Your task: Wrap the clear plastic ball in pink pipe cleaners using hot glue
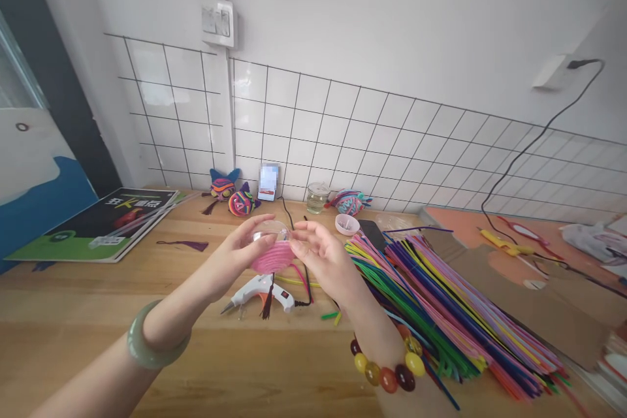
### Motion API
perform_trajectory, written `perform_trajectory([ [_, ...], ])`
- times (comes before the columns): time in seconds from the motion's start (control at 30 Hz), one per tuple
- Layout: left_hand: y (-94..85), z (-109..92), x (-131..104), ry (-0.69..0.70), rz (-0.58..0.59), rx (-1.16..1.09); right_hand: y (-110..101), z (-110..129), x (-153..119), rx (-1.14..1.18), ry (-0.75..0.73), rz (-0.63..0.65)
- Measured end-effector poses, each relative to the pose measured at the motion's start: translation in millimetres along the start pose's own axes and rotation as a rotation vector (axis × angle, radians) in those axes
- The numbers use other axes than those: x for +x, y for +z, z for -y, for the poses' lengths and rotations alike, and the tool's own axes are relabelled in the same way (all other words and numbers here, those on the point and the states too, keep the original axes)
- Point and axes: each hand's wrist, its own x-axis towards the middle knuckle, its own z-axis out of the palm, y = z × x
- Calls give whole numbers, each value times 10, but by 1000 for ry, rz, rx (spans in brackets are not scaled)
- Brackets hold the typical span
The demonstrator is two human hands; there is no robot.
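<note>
Between my hands, above the table, is a clear plastic ball [271,230] whose lower half is wrapped in rows of pink pipe cleaner [272,257]. My left hand [247,245] grips the ball from the left, thumb across its front. At the right edge, my right hand [326,258] has thumb and fingertips closed against the wrapped rim; whether they also pinch the pipe cleaner's strand is hidden. A dark tassel [267,300] hangs below the ball. Behind it a white glue gun [259,290] lies on the table, nozzle to the left.
Bundled pipe cleaners [455,313] in many colours cover the right side. Along the wall stand wrapped fish-like ornaments [241,201], a phone [268,181], a glass jar [318,197] and a small bowl [347,225]. A book [98,222] lies left; a yellow tool [507,245] lies far right.
</note>
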Motion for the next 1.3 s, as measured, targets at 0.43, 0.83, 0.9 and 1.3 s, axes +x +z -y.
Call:
perform_trajectory([
  [0.43, 51, -95, -26, -27, 30, 74, 43, 32, -29, -197, -68, -12],
  [0.83, 42, -67, -27, 25, 56, 39, 34, 41, -27, -176, -53, 5],
  [0.9, 46, -72, -23, 30, 49, 31, 29, 30, -23, -169, -43, 0],
  [1.3, 36, 31, 24, 116, 98, -63, -37, -12, 22, 61, 13, 38],
])
